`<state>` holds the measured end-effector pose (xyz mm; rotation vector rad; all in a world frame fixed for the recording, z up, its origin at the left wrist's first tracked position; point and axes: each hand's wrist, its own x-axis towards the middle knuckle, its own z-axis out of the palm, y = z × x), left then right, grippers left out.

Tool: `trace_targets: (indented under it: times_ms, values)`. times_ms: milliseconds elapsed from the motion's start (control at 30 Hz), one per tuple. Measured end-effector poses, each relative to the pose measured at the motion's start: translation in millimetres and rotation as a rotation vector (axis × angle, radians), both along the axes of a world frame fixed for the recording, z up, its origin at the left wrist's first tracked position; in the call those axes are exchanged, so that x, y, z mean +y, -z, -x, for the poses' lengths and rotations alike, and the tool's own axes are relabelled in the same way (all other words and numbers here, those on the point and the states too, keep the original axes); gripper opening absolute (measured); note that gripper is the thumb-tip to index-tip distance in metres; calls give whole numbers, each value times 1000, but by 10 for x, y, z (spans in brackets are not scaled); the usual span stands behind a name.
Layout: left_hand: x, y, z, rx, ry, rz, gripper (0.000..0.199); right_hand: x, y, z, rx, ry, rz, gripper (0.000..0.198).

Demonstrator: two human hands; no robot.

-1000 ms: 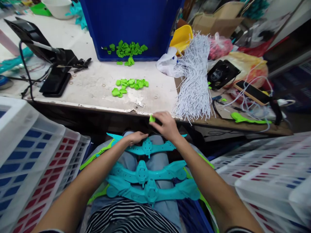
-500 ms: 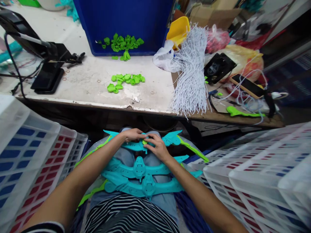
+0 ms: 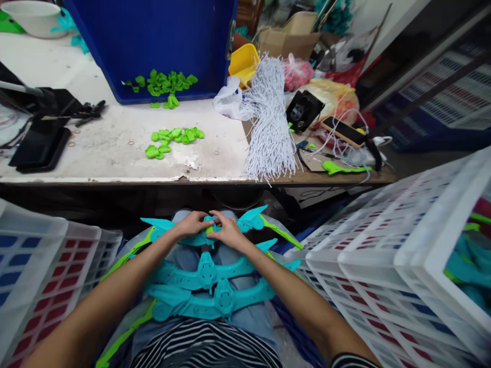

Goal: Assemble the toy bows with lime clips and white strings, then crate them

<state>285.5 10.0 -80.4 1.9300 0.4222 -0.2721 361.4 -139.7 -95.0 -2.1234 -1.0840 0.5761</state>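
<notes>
Three turquoise plastic toy bows lie across my lap, with lime-green limbs at their ends. On the farthest bow (image 3: 251, 219), both hands meet at the centre piece. My left hand (image 3: 192, 225) grips that centre from the left, its fingers curled over the top. From the right, my right hand (image 3: 228, 231) pinches a small lime-green plastic piece (image 3: 209, 230) against the same spot; fingers partly cover it. Closer to my body are the middle bow (image 3: 207, 272) and the nearest bow (image 3: 224, 298), untouched by my hands.
Small green pieces (image 3: 176, 135) lie on the white table (image 3: 126, 153), with more in a tipped blue bin (image 3: 153, 46). White strings (image 3: 270, 122) hang over the table edge. Stacked white crates (image 3: 364, 255) stand to the right, other crates (image 3: 49, 245) to the left.
My view has turned to the right, so the table things sit farther left. Both hands stay at the farthest bow's centre, with the fingers slightly shifted around the green piece.
</notes>
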Motion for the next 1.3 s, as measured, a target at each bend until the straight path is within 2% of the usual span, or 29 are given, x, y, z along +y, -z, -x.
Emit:
trace_targets:
  times_ms: [67, 133, 233, 300, 367, 467, 533, 600, 700, 767, 800, 833, 900, 967, 1033, 1100, 1167, 1233, 1300]
  values:
    - [57, -19, 50, 13, 35, -16, 51, -48, -111, -10, -131, 0, -105, 47]
    - [124, -27, 100, 34, 68, -14, 49, -159, -280, -155, -237, 69, -191, 26]
    - [176, -21, 139, 25, 52, -59, 42, -389, -571, -636, -406, 334, -231, 29]
    - [142, -21, 129, -40, -4, -184, 43, -507, -718, -1012, -578, 476, -165, 26]
    - [41, -35, 102, -176, -37, -356, 47, -547, -795, -1302, -630, 482, -41, 17]
    - [-222, -67, 67, -354, 95, -574, 54, -493, -824, -1466, -533, 436, 130, 12]
    - [-419, -75, 64, -319, 241, -695, 59, -479, -834, -1429, -478, 453, 181, 18]
    - [-566, -64, 73, -217, 330, -812, 53, -571, -856, -1328, -444, 475, 183, 26]
    - [-604, -34, 87, -136, 320, -917, 40, -968, -907, -1105, -261, 354, 161, 22]
    - [-534, -19, 90, -121, 264, -955, 40, -1348, -943, -916, 53, 171, 147, 13]
    - [-493, -16, 91, -118, 237, -974, 41, -1539, -958, -818, 222, 111, 121, 16]
    - [-462, -16, 90, -130, 215, -992, 42, -1715, -965, -724, 357, 111, 70, 21]
    - [-453, -30, 84, -216, 167, -1007, 43, -1981, -942, -578, 438, 294, -100, 32]
    - [-541, -61, 54, -352, 120, -952, 40, -2104, -848, -520, 290, 564, -267, 36]
    - [-715, -93, -26, -448, 130, -798, 32, -2103, -690, -555, 89, 717, -325, 36]
    - [-932, -101, -176, -439, 187, -570, 26, -2037, -504, -650, -67, 752, -286, 34]
    - [-1144, -72, -385, -330, 206, -306, 20, -1969, -332, -760, -167, 749, -237, 31]
    - [-1317, -10, -615, -165, 152, -29, 16, -1933, -198, -852, -221, 734, -213, 29]
    - [-1445, 71, -819, -1, 37, 251, 11, -1930, -105, -914, -239, 722, -205, 27]
